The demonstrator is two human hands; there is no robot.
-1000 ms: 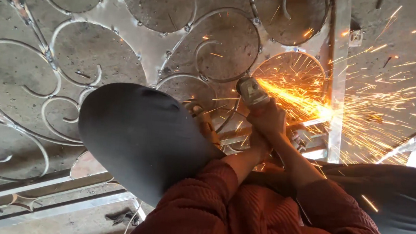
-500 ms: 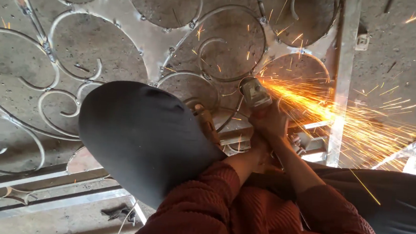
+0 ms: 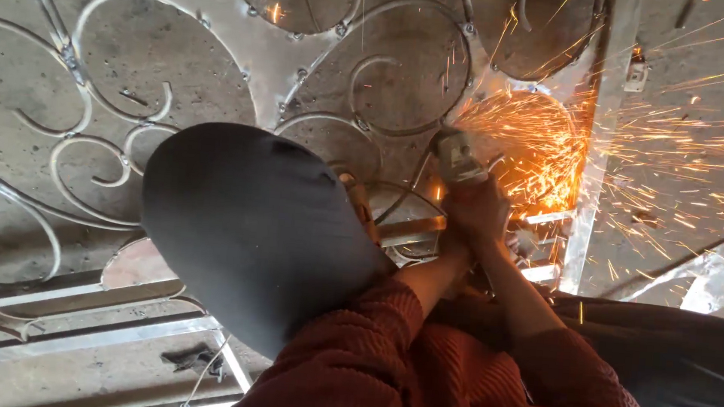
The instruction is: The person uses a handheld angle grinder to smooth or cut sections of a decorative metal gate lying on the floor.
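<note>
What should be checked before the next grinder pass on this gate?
1. Right hand gripping grinder: ok.
2. Left hand's grip: hidden, cannot tell.
3. Sparks flying away from the body: ok.
4. Gloves: right hand bare, not ok.
5. Gate lying flat: ok.
6. Disc's contact point: lost in the sparks, cannot tell.
</note>
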